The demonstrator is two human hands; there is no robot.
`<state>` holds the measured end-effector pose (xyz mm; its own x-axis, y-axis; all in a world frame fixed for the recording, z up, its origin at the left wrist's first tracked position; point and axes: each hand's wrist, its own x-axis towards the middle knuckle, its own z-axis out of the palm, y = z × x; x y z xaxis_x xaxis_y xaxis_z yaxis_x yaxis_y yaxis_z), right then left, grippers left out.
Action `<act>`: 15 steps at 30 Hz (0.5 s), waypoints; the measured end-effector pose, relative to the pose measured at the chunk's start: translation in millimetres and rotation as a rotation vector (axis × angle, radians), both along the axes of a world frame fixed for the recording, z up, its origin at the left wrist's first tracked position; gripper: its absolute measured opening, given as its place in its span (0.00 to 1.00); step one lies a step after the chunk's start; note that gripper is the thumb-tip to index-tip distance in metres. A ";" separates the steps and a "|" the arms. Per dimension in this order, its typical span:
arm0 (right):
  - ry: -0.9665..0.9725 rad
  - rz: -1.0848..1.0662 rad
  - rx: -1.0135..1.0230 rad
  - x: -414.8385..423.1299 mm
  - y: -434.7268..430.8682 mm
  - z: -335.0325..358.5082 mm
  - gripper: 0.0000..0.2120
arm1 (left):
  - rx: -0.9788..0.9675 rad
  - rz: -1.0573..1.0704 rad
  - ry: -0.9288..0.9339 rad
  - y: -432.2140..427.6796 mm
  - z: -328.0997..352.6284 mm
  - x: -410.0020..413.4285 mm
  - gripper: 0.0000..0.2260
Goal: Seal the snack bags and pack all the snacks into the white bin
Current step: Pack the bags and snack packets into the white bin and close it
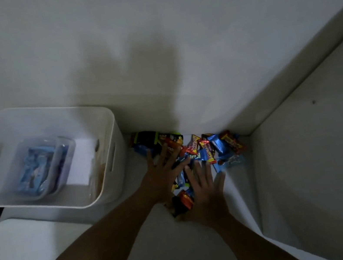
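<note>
1. Both hands are spread flat, fingers straight and fanned, palms down; neither curls round or pinches anything.
2. Left hand [162, 175] lies nearer the white bin [111, 140], just off its right wall, with its fingertips resting on the orange and black packets at the near-bin edge of the pile of snacks [207, 146].
3. Right hand [206, 192] lies farther from the bin, on the left hand's far side and lower in the view. Its fingers reach over blue wrappers at the front of the pile. Whether the palm presses down or only hovers cannot be told in the dim light.
4. An orange-and-black packet [186, 200] sits between the two hands, touching the thumb side of the right one.
5. Loose snacks, in red, yellow, blue and orange wrappers, are heaped beyond the bin's right wall. They are pushed into the corner where the back wall [148, 30] meets a side panel [318, 149]. None of this heap is inside the bin.
6. Inside the bin, against its left half, lie clear bags [42, 168] holding blue-wrapped snacks. Their tops are too blurred to tell whether they are sealed. The right half of the bin's floor is bare.
7. Bin, heap and hands all rest on one white surface [153, 243].
</note>
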<state>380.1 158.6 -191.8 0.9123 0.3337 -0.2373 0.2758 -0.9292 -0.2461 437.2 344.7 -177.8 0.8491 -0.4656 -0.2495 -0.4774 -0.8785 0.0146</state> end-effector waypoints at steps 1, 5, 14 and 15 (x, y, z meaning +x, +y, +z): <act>0.001 0.007 -0.016 6.9 -0.9 -1.6 0.65 | 0.012 -0.022 0.023 3.3 -1.6 7.8 0.52; -0.033 0.010 0.017 23.1 -9.5 -6.2 0.55 | -0.027 -0.044 0.141 15.0 -15.2 26.0 0.48; -0.177 -0.019 0.057 33.3 -10.6 -10.4 0.39 | -0.352 0.082 -0.005 6.2 -28.9 1.5 0.35; -0.208 -0.009 0.067 34.0 -10.5 -9.5 0.39 | -0.366 0.086 -0.035 4.9 -29.7 -1.2 0.35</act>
<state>414.1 148.1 -201.3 0.9423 0.3342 -0.0212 0.3190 -0.9152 -0.2464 436.1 349.6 -207.6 0.8942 -0.4449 -0.0502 -0.4076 -0.8553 0.3199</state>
